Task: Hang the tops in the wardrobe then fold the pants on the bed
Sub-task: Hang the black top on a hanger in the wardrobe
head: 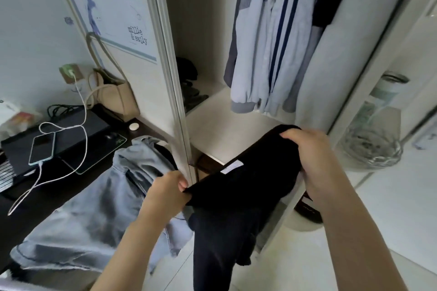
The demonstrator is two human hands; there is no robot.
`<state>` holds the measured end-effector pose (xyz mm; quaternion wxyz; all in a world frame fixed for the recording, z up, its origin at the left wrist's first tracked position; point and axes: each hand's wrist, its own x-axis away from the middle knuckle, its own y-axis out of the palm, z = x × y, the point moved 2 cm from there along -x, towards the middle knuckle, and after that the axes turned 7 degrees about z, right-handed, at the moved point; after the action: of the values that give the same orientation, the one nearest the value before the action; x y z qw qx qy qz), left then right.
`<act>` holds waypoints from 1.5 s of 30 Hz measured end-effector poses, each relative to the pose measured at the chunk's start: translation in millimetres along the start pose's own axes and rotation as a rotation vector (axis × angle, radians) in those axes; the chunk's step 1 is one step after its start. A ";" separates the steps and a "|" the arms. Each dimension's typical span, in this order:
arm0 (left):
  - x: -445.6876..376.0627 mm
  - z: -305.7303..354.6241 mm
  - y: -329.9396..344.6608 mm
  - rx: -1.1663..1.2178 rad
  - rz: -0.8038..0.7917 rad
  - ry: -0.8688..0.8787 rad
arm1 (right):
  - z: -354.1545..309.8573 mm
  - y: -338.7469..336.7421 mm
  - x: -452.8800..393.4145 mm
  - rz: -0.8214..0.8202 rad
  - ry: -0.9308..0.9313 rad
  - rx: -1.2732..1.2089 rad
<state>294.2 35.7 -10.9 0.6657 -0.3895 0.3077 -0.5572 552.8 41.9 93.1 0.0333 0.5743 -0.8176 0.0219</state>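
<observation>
A black garment [238, 186] with a white label hangs stretched between my hands in front of the open wardrobe [236, 120]. My left hand [165, 192] pinches its left edge. My right hand [312, 156] grips the upper right end, fingers curled over the fabric. The rest of the garment dangles toward the floor. Several light blue and striped tops [272, 42] hang on the rail inside the wardrobe. A grey-blue denim garment [94, 208] lies draped over the dark desk at the left.
The sliding door edge [175, 92] stands just left of my hands. On the desk sit a phone [42, 147] on a charging cable, a laptop [59, 134] and a beige bag [115, 97]. A glass jar [371, 144] stands at the right.
</observation>
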 end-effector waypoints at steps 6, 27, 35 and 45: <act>-52.6 -5.6 -2.8 0.814 -0.167 -0.433 | 6.4 5.0 -35.9 -0.020 0.014 0.015; -277.2 16.9 -96.6 0.155 0.035 0.171 | -44.9 106.3 -159.5 0.190 0.184 -0.269; -328.1 -8.3 -109.0 1.139 -0.448 -0.178 | -67.9 144.4 -172.9 -0.073 0.183 -0.379; -358.4 17.1 -160.5 1.264 -0.900 0.121 | -73.0 149.3 -206.3 0.517 -0.206 -0.044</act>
<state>160.0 378.4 127.4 0.4530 0.0076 -0.2203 -0.8638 484.2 291.4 149.8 -0.0445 0.3451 -0.9364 -0.0466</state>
